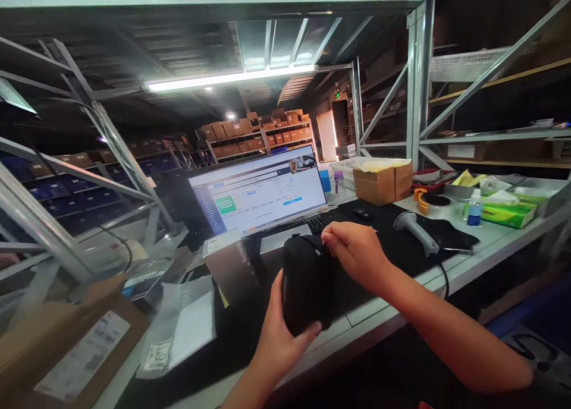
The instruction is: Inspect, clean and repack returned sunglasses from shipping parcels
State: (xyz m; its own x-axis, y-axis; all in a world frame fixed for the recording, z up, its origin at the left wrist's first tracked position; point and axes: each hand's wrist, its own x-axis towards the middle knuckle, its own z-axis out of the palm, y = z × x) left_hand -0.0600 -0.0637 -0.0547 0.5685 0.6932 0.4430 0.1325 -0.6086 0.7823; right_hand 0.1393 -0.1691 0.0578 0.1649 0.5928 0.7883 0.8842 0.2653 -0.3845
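Black and rounded, the case is above the surface, the left hand curled round its lower part; the right hand has its grip pinched closed at the top, contents unclear. Beyond: a monitor.

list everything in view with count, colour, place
rounded case: 1, black, centre
flat mat: 1, black, below case
lit monitor: 1, white screen, back
flat keyboard: 1, black, below monitor
small mouse: 1, black, by keyboard
handheld scanner: 1, grey, right
tall lettered box: 1, greyish, left of case
plastic bag: 1, whitish, left
labelled cardboard carton: 1, brown, near left
tape dispenser: 1, orange, right
white-capped bottle: 1, blue, right
soft packet: 1, green, right
cardboard boxes: many, brown, background
metal racks: several, silver, around
tube light: 1, white, overhead
left hand: 1, bare, gripping case
right hand: 1, bare, case's top
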